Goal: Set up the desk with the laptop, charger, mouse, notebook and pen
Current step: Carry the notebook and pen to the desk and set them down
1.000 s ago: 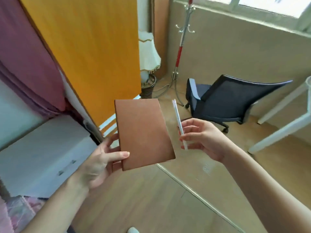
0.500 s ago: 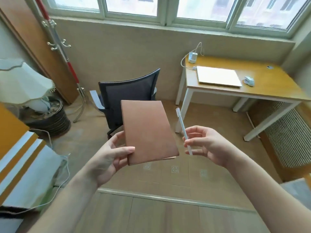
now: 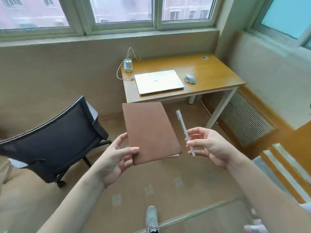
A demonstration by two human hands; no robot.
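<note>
My left hand (image 3: pixel 116 158) grips the lower left edge of a closed brown notebook (image 3: pixel 149 132), held up in front of me. My right hand (image 3: pixel 210 145) pinches a slim white pen (image 3: pixel 185 132) that points up and to the left. Ahead stands a wooden desk (image 3: pixel 210 71) on white legs. On it lie a closed silver laptop (image 3: pixel 159 82), a white charger (image 3: pixel 128 65) with its cable plugged into the laptop's left side, and a pale mouse (image 3: pixel 190 79) to the laptop's right.
A black office chair (image 3: pixel 55 140) stands on the floor at the left, turned away from the desk. A radiator grille (image 3: pixel 239 118) runs along the right wall beside the desk. Windows line the back wall. My shoe (image 3: pixel 151 217) shows at the bottom.
The view has swung right from the wardrobe to the desk, which now lies closer and straight ahead. Both hands keep the same hold on notebook and pen.
</note>
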